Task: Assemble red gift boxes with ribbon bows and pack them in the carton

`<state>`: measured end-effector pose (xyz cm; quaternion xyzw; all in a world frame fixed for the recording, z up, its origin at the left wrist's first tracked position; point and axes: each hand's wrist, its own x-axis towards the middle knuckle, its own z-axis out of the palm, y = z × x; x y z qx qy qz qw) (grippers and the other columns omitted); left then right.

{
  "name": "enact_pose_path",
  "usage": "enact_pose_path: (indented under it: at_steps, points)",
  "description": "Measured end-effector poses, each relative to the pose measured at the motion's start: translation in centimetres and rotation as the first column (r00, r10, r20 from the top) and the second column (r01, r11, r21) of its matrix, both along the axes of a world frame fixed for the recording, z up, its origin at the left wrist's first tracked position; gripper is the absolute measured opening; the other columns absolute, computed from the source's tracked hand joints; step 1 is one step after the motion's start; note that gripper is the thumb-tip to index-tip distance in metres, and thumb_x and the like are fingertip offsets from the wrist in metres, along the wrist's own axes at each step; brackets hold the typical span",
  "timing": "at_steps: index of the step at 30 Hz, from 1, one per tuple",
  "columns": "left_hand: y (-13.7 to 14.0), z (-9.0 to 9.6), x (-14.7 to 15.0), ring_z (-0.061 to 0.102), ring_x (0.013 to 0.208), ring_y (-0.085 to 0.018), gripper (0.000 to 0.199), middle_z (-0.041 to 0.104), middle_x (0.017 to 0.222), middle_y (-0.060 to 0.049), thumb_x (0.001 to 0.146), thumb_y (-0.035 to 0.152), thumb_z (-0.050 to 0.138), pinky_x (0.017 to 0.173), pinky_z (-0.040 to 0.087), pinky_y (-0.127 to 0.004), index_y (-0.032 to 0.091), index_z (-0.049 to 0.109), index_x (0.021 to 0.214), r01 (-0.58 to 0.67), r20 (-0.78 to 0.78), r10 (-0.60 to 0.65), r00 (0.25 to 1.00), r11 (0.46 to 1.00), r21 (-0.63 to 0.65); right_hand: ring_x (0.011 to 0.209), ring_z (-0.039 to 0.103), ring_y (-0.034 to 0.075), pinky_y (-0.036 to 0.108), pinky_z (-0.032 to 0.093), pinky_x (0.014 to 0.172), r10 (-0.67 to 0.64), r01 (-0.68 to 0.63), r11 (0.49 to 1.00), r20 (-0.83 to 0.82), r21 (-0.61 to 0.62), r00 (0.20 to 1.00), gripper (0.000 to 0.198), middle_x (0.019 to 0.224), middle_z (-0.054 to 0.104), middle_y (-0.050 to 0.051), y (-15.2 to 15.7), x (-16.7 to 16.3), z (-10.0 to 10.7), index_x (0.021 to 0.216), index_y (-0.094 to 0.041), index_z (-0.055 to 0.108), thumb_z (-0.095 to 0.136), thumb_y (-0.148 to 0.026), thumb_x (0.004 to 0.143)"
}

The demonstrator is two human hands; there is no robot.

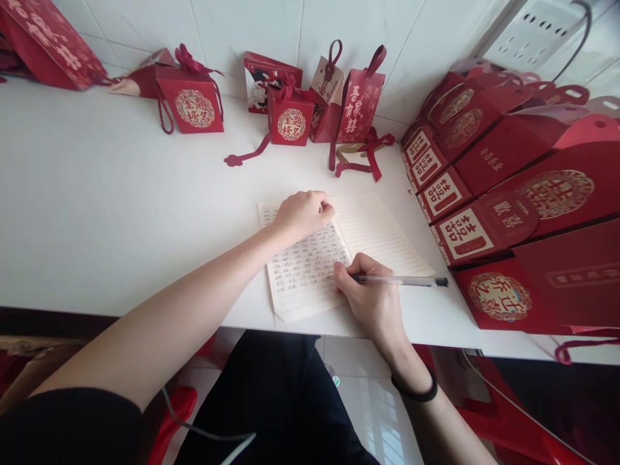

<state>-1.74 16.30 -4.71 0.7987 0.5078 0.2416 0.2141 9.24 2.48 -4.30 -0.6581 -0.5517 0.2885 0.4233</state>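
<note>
An open notebook point(382, 226) with ruled pages lies on the white table. Rows of small handwritten numbers fill much of its left page, while the right page shows only lines. My left hand point(304, 213) rests across the upper part of the written page, its fingers curled in and nothing visible in them. Lower down, my right hand point(371, 294) grips a pen point(411, 281) with a dark cap end pointing right. The pen's tip is at the lower rows of numbers, partly hidden by my fingers.
Small red gift boxes point(290, 123) and a red box with a ribbon point(191, 106) stand along the tiled wall. Rows of red boxes point(504, 194) crowd the right side. A power strip point(533, 32) is at the upper right. The table's front edge runs below the notebook.
</note>
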Motion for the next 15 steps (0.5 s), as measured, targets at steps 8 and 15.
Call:
enact_pose_path:
  at_steps: [8, 15]
  points:
    - [0.0, -0.2, -0.3, 0.056, 0.060, -0.016, 0.021, 0.062, 0.064, -0.001, 0.078, 0.031, 0.048, 0.058, 0.039, -0.026, 0.018, 0.062, 0.072, -0.029, 0.150, 0.036, 0.988, 0.998, -0.051, 0.042, 0.035, 0.008, 0.019, 0.025, 0.042, -0.165, 0.223, 0.963, -0.326, 0.150, 0.931, 0.037, 0.045, 0.041, -0.005, -1.4, 0.8, -0.5, 0.056, -0.019, 0.034, 0.059, -0.032, 0.081]
    - [4.4, 0.1, -3.8, 0.060, 0.068, -0.014, 0.015, 0.060, 0.082, -0.002, 0.083, 0.026, 0.044, 0.057, 0.048, -0.025, 0.018, 0.052, 0.093, -0.396, 0.448, 0.327, 0.832, 0.916, 0.068, 0.046, 0.036, 0.010, 0.019, 0.029, 0.044, -0.226, 0.291, 0.944, -0.336, 0.158, 0.914, 0.049, 0.048, 0.039, -0.003, -2.0, 3.1, -2.4, 0.057, -0.018, 0.039, 0.058, -0.055, 0.082]
